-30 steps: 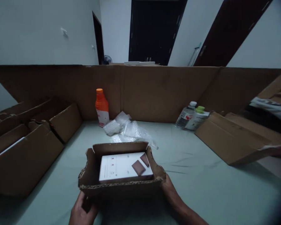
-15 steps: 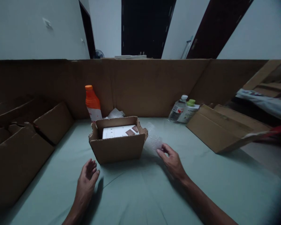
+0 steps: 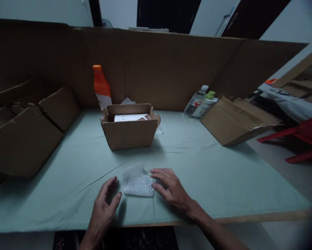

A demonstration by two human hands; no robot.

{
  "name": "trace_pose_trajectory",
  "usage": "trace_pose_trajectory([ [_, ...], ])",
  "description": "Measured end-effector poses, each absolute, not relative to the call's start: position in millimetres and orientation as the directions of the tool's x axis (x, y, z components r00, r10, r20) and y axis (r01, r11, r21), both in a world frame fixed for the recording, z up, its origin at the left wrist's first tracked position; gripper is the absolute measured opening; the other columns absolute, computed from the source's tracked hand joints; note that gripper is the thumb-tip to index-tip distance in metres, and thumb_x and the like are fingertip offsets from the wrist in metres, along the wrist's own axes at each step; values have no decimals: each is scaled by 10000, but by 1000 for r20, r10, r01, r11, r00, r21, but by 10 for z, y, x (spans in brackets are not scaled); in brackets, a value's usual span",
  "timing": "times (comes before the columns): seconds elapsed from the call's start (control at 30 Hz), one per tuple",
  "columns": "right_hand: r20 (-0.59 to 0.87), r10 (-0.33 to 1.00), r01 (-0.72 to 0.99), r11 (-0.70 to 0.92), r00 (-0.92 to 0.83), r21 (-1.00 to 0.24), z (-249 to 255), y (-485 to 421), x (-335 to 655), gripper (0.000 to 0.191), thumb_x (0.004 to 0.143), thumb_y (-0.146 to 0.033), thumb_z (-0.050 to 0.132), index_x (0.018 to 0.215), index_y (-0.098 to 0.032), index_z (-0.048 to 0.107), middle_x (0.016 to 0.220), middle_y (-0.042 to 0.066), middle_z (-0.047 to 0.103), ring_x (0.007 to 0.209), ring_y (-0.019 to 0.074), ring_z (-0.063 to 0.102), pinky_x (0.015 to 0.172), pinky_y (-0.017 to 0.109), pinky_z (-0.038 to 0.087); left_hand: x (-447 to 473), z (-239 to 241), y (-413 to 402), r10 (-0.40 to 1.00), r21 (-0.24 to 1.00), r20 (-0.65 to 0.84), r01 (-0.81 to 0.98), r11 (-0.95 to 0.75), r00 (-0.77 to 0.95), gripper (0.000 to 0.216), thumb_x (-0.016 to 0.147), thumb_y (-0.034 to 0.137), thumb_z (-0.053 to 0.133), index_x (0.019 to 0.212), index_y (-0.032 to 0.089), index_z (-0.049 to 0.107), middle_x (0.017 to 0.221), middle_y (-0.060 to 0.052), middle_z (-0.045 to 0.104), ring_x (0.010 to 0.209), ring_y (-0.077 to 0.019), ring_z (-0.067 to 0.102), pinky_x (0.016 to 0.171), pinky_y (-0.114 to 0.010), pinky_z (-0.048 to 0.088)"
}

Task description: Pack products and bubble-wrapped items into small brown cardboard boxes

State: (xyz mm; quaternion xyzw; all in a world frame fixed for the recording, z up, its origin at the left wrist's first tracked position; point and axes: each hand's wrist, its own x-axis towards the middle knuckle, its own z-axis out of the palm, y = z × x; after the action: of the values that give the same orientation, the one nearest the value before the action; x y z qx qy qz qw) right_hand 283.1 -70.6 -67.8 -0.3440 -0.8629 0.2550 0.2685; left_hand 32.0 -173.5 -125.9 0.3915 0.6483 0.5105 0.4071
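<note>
A clear sheet of bubble wrap [image 3: 138,184] lies near the front edge of the cloth-covered table, its back part raised and crumpled. My right hand [image 3: 173,189] is at its right edge, thumb and fingers apart, the fingertips at or touching the plastic. Just left of the wrap, my left hand [image 3: 105,203] is open, with its fingers loosely curled and nothing in it. Beyond both hands stands an open cardboard box [image 3: 131,135]. Inside that box, a white box with brown squares [image 3: 131,118] shows above the front wall.
An orange bottle [image 3: 101,86] stands behind the box. At the back right, a clear bottle [image 3: 195,101] and a green-capped white container [image 3: 205,106] lean beside a tilted carton [image 3: 234,119]. Cardboard boxes [image 3: 23,139] line the left, and a cardboard wall [image 3: 171,69] closes the back.
My right hand has brought the bubble wrap from beside the box to the table's front, and its fingers have spread. My left hand is now beside the wrap. The view has tilted down.
</note>
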Motion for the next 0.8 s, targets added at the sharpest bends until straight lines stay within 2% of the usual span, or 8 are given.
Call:
trace_pose_trajectory([
  [0.1, 230, 802, 538, 553, -552, -636, -732, -600, 2900, 198, 939, -271, 566, 1081, -225, 695, 1169, 99, 724, 1105, 263, 647, 953, 462, 473, 319, -1235, -1742, 918, 978, -112, 123, 170, -381, 564, 824, 467, 645, 1295, 169, 560, 1327, -158, 630, 1229, -287, 605, 1074, -486, 462],
  [0.23, 174, 759, 557, 594, -628, -580, -829, -561, 2694, 319, 886, -298, 656, 1184, -184, 659, 1212, 119, 699, 1138, 281, 605, 979, 475, 439, 362, -1131, -1547, 930, 960, -15, 256, 116, -366, 562, 825, 429, 626, 1311, 159, 550, 1320, -157, 628, 1197, -280, 618, 1035, -468, 487],
  [0.3, 162, 733, 557, 623, -661, -550, -859, -592, 2554, 395, 852, -298, 699, 1222, -171, 640, 1150, 120, 712, 1081, 281, 607, 953, 471, 437, 352, -1095, -1421, 931, 929, 63, 361, 76, -359, 547, 827, 400, 610, 1312, 153, 552, 1318, -158, 628, 1191, -278, 615, 1026, -463, 487],
  [0.47, 209, 651, 416, 665, -730, -620, -895, -839, 2436, 286, 838, -204, 680, 1124, -208, 668, 967, 53, 727, 968, 236, 617, 902, 424, 443, 238, -1141, -1263, 943, 801, 216, 598, -23, -252, 401, 804, 331, 568, 1169, 191, 656, 1166, -119, 704, 1100, -284, 635, 988, -488, 496],
  [0.57, 250, 596, 329, 691, -763, -643, -939, -1008, 2489, 273, 846, -243, 678, 1119, -233, 662, 1131, 63, 703, 1086, 249, 601, 964, 446, 438, 202, -1177, -1251, 949, 784, 221, 619, -35, -227, 352, 787, 317, 565, 1096, 203, 690, 1109, -112, 718, 1074, -299, 623, 993, -511, 479],
  [0.67, 280, 687, 453, 678, -670, -579, -1013, -1080, 2533, 428, 824, -283, 707, 1234, -209, 610, 1344, 139, 602, 1229, 321, 531, 1011, 524, 417, 220, -1183, -1209, 950, 775, 218, 632, -28, -225, 373, 793, 304, 554, 1124, 191, 686, 1103, -115, 714, 1062, -305, 611, 977, -508, 480],
  [0.73, 296, 727, 520, 663, -620, -539, -1060, -1086, 2532, 494, 814, -261, 714, 1281, -185, 573, 1345, 167, 595, 1232, 348, 522, 1007, 555, 414, 257, -1182, -1159, 949, 769, 222, 638, -30, -222, 382, 794, 285, 542, 1135, 190, 684, 1080, -108, 720, 1035, -298, 614, 961, -498, 488],
  [0.8, 316, 716, 507, 676, -622, -535, -1083, -1086, 2503, 473, 824, -210, 687, 1280, -188, 560, 1257, 148, 647, 1157, 332, 564, 975, 540, 433, 299, -1183, -1107, 950, 767, 228, 640, -40, -215, 380, 797, 263, 524, 1135, 192, 684, 1062, -99, 728, 995, -281, 633, 939, -481, 504],
])
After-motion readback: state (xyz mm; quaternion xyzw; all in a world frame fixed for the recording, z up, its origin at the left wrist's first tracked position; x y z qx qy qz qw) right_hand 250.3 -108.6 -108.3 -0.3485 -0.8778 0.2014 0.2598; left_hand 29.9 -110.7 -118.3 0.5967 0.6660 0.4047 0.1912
